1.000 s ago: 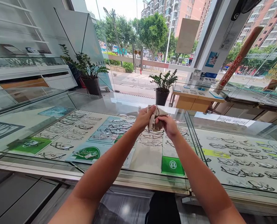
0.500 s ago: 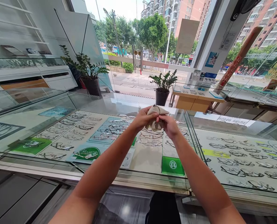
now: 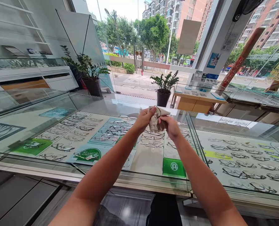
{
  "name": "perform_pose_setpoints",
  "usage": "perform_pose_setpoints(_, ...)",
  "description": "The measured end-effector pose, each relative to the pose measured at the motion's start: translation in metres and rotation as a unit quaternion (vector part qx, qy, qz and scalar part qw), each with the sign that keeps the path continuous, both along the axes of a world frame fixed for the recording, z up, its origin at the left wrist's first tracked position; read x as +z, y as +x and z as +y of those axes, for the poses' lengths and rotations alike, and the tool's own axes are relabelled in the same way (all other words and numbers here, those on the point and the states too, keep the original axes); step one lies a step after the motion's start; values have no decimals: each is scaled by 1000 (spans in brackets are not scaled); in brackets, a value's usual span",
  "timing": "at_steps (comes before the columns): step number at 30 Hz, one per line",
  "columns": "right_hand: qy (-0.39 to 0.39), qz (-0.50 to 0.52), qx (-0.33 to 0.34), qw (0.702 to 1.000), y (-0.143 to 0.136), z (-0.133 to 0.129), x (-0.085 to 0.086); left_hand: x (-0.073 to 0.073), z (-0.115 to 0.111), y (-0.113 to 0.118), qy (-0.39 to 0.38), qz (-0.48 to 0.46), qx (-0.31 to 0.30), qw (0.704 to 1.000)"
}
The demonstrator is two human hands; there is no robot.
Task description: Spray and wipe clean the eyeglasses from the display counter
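A small beige cloth pouch [image 3: 154, 124] with a thin dark cord is held up above the glass counter. My left hand [image 3: 142, 120] grips its left side, thumb lying on top of the cloth. From the right, my right hand [image 3: 172, 126] pinches at the gathered middle, where the cord runs; its fingertips are partly hidden by the cloth. Whether anything is inside the pouch, I cannot tell. Below my hands, under the glass, lie rows of eyeglasses [image 3: 151, 143].
The glass display counter [image 3: 143, 181] spans the width in front of me. Another glass case [image 3: 244, 131] with eyeglasses adjoins on the right. Beyond stand two potted plants [image 3: 163, 98], a wooden desk [image 3: 196, 105] and a glass shopfront. A green card [image 3: 174, 167] sits inside the counter.
My left thumb has shifted up and across the pouch, and more of its gathered lower cloth shows. My right hand stays pinched at nearly the same place.
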State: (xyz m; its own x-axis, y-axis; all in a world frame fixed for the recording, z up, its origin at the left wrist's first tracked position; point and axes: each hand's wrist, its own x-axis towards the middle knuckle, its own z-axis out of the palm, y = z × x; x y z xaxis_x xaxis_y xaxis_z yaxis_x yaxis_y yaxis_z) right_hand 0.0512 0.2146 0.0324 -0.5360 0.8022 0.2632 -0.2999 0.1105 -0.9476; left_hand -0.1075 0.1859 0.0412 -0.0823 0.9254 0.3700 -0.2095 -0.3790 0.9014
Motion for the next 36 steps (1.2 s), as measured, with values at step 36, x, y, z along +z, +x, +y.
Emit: perform_pose_setpoints(36,9,93,-106,990,8,17,1,-1,3,-2,62,-3,164,985)
